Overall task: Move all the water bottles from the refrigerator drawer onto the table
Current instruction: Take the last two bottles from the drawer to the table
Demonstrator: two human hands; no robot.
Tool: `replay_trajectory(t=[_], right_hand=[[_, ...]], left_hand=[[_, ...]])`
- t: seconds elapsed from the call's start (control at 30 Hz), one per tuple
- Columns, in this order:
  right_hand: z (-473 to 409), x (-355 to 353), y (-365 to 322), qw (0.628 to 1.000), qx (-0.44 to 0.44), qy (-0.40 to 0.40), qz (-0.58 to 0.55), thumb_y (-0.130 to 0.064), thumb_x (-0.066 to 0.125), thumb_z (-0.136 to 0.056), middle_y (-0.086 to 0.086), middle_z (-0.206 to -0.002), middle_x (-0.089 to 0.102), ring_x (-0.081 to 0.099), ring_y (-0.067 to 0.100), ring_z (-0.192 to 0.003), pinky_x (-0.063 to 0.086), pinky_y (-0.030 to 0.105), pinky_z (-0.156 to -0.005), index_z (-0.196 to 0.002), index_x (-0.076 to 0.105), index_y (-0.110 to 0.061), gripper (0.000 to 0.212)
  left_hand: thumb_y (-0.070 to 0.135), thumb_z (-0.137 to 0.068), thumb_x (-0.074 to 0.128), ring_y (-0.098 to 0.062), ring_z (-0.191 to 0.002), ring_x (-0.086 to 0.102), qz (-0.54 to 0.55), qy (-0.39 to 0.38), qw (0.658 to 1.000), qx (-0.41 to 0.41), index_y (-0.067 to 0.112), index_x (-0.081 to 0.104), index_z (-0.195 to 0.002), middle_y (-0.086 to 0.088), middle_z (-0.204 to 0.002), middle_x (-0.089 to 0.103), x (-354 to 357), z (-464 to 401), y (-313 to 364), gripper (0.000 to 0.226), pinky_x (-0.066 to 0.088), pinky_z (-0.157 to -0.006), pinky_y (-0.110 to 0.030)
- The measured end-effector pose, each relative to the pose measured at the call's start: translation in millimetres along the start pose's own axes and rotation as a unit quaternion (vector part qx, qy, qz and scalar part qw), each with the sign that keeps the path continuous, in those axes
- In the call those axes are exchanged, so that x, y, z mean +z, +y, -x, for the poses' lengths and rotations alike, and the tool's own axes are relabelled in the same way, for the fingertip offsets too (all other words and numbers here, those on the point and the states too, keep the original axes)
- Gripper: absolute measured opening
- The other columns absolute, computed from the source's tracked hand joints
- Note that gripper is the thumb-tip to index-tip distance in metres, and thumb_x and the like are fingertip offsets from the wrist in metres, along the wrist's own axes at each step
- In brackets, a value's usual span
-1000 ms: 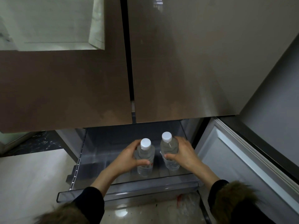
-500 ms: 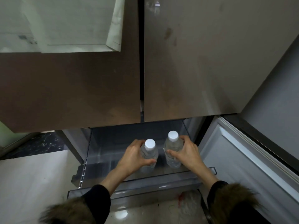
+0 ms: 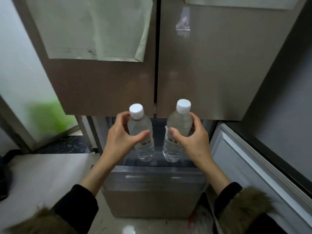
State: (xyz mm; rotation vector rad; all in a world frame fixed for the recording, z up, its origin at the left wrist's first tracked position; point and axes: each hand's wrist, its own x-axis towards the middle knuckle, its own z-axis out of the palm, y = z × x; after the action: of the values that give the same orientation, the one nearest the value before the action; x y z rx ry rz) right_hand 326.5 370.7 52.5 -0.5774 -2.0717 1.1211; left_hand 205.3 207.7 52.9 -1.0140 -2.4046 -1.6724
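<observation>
My left hand (image 3: pixel 120 141) grips a clear water bottle (image 3: pixel 141 132) with a white cap, held upright. A second clear, white-capped water bottle (image 3: pixel 177 130) stands upright in my right hand (image 3: pixel 192 141). Both bottles hang in the air above the pulled-out refrigerator drawer (image 3: pixel 155 176), in front of the lower edge of the brown refrigerator doors (image 3: pixel 202 65). The inside of the drawer is mostly hidden behind the bottles and my hands; no table is in view.
An open lower door (image 3: pixel 253 169) with a white inner panel juts out at the right. White papers (image 3: pixel 94 27) hang on the left refrigerator door. Pale floor (image 3: pixel 42 174) lies to the left, with a dark object (image 3: pixel 5 174) at the far left edge.
Both hands have lifted their bottles up out of the drawer, from inside it to above its front. The view has tilted up and pulled back.
</observation>
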Motion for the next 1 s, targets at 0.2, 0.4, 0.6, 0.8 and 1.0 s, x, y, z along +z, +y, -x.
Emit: replay_trajectory(t=[0.2, 0.4, 0.6, 0.8, 1.0], right_hand=[[26.9, 24.7, -66.6, 0.989, -0.053, -0.083, -0.110, -0.035, 0.070, -0.078, -0.011, -0.109, 0.060, 0.059, 0.002, -0.098, 0.049, 0.022, -0.082, -0.128, 0.046, -0.026, 0.056], [85.2, 90.3, -108.0, 0.957, -0.102, -0.230, -0.147, -0.033, 0.071, -0.076, -0.017, -0.098, 0.061, 0.062, 0.002, -0.091, 0.054, 0.029, -0.082, -0.109, 0.047, -0.039, 0.041], [159.7, 176.9, -171.4, 0.909, -0.154, -0.348, -0.172, -0.030, 0.073, -0.076, -0.025, -0.092, 0.059, 0.060, -0.005, -0.086, 0.051, 0.020, -0.077, -0.107, 0.046, -0.045, 0.044], [257.0, 276.8, -251.8, 0.858, -0.187, -0.432, -0.206, -0.025, 0.075, -0.076, -0.028, -0.092, 0.059, 0.057, -0.021, -0.079, 0.044, 0.001, -0.069, -0.108, 0.051, -0.037, 0.042], [362.5, 370.5, -329.9, 0.810, -0.222, -0.492, -0.230, -0.027, 0.075, -0.074, -0.023, -0.091, 0.064, 0.060, -0.013, -0.081, 0.045, 0.004, -0.071, -0.099, 0.054, -0.041, 0.035]], left_hand=[[0.047, -0.062, 0.070, -0.016, -0.101, 0.061, 0.050, 0.147, 0.987, -0.048, 0.024, 0.042, -0.114, -0.004, -0.114, 0.060, -64.0, 53.3, 25.1, 0.064, 0.054, -0.083, -0.034], [0.029, -0.070, 0.077, 0.011, -0.082, 0.058, -0.032, 0.247, 0.964, -0.090, 0.028, 0.046, -0.109, 0.021, -0.092, 0.057, -146.3, 135.7, 10.6, 0.050, 0.047, -0.066, -0.006], [0.032, -0.067, 0.080, 0.007, -0.084, 0.061, -0.087, 0.351, 0.920, -0.152, 0.032, 0.048, -0.107, 0.021, -0.092, 0.059, -246.9, 232.5, -11.5, 0.051, 0.051, -0.076, -0.023], [0.047, -0.062, 0.078, 0.004, -0.087, 0.057, -0.145, 0.406, 0.879, -0.204, 0.033, 0.044, -0.107, 0.023, -0.092, 0.055, -365.6, 344.4, -28.4, 0.059, 0.047, -0.069, -0.011], [0.041, -0.064, 0.079, -0.014, -0.098, 0.061, -0.198, 0.457, 0.828, -0.256, 0.032, 0.045, -0.111, 0.007, -0.102, 0.061, -479.4, 453.3, -47.3, 0.058, 0.053, -0.084, -0.036]])
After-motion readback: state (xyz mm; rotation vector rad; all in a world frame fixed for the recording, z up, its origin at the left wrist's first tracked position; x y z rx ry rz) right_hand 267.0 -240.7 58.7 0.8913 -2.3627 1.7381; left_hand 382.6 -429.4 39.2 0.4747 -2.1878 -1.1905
